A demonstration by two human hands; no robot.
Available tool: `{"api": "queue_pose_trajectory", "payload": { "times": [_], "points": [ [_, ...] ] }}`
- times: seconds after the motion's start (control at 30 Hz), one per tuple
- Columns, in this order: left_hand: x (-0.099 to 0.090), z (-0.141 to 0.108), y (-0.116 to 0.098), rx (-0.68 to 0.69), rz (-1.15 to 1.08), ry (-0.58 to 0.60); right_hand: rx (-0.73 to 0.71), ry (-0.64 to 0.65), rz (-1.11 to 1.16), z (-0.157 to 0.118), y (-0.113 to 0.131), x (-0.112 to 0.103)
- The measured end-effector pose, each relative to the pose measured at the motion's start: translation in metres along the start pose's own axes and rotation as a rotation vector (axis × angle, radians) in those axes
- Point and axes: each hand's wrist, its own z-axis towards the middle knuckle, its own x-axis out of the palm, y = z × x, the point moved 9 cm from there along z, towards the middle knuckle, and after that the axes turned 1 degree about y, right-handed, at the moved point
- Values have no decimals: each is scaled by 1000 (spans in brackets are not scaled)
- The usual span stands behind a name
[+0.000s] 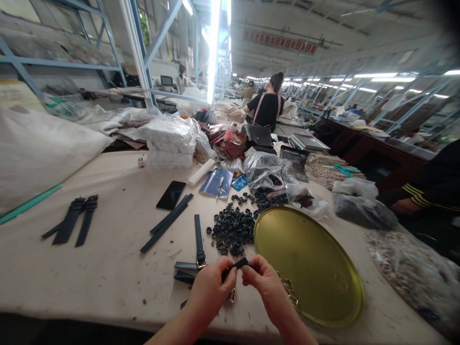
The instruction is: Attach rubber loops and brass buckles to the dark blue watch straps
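Between my two hands is a dark strap (240, 263), above the front part of the table. My left hand (218, 280) is closed around it, thumb pressed against the fingers. The fingers of my right hand (259, 277) pinch at its other end; a small dark piece there may be a loop, but it is too small to tell. Beside my left hand lie a strap with a metal buckle (199, 239) and more dark strap pieces (185, 276). A heap of small black loops (232, 227) lies just beyond my hands. Gold-coloured buckles (288, 289) sit by my right wrist.
A gold oval tray (309, 263) lies to the right. Further left are long dark strips (167, 223), a phone (171, 195) and finished-looking straps (74, 220). Behind stand a blue notebook (215, 183) and plastic bags (271, 172). A person's hand (406, 206) rests at the right.
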Motion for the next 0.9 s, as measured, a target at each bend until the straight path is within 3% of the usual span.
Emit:
{"api": "queue_pose_trajectory", "payload": {
  "times": [0.3,0.6,0.67,0.8,0.9],
  "points": [
    [7,-27,-12,88,228,-4,-22,-70,218,-25,-12,-1],
    [12,-40,-13,156,315,-42,90,-84,503,-39,-23,13],
    [14,-40,-9,126,283,-3,55,-102,436,-38,-24,12],
    [14,-33,-3,33,171,117,-114,-163,95,-36,-18,-1],
    [18,-27,-3,3,77,217,-131,-33,-5,-32,-20,6]
  ]
}}
